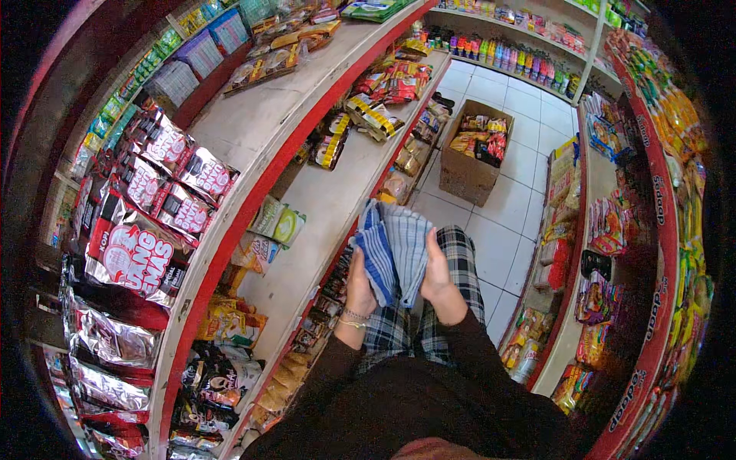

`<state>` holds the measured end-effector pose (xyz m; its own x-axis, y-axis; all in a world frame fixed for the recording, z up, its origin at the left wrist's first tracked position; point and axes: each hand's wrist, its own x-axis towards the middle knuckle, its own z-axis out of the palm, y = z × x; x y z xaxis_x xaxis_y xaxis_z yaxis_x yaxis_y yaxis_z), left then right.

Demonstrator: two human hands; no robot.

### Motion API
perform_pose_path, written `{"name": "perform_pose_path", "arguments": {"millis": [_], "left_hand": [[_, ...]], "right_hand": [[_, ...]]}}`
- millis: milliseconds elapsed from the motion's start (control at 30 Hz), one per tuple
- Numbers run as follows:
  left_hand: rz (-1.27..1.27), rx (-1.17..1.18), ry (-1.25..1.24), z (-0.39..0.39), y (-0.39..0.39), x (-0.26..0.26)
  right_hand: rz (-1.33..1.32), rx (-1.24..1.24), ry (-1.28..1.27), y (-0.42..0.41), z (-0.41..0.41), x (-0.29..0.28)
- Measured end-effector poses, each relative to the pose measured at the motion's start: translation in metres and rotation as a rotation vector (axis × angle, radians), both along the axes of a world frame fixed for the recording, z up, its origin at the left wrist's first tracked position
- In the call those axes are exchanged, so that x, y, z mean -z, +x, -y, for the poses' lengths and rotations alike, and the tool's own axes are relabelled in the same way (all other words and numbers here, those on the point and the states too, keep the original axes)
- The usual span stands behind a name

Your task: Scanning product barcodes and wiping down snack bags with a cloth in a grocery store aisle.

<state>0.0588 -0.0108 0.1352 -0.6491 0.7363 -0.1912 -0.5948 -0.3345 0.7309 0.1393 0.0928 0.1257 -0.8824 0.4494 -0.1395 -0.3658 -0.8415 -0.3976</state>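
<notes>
A folded cloth with blue, white and grey stripes point(395, 250) is held up between my two hands, above my plaid trousers. My left hand point(361, 287), with a bracelet at the wrist, presses against the cloth's left side. On the right side, my right hand point(438, 275) holds the grey-striped part. The cloth fans out towards its upper end and narrows at the bottom. Just left of the hands runs a pale shelf board point(287, 270) with a red edge, bearing several packets, among them a green-and-white one point(278, 221).
An open cardboard box point(470, 178) with packets stands on the white tiled floor point(497, 213) ahead. Coffee packs point(138, 253) fill the left upper shelf, whose red edge point(253, 190) juts out nearby. Stocked shelves point(575, 322) line the right side; bottles point(506, 57) stand at the back.
</notes>
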Motion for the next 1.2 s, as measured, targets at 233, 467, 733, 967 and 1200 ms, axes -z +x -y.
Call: {"name": "perform_pose_path", "arguments": {"millis": [233,467,733,967,1200], "left_hand": [[-0.374,-0.017,-0.241,0.004,0.027,0.025],[0.043,-0.031,-0.084,0.033,-0.014,0.008],[0.282,0.082,-0.023,0.053,-0.040,0.020],[-0.059,0.049,-0.126,0.031,0.010,-0.022],[-0.766,0.185,-0.163,0.011,0.041,-0.016]], "right_hand": [[0.474,0.041,0.511,-0.014,0.037,0.019],[0.222,0.069,0.007,0.024,-0.013,-0.006],[0.242,0.101,-0.006,0.034,-0.039,0.020],[0.410,0.160,0.228,0.016,0.002,0.001],[0.476,0.217,0.507,-0.003,0.035,0.001]]}}
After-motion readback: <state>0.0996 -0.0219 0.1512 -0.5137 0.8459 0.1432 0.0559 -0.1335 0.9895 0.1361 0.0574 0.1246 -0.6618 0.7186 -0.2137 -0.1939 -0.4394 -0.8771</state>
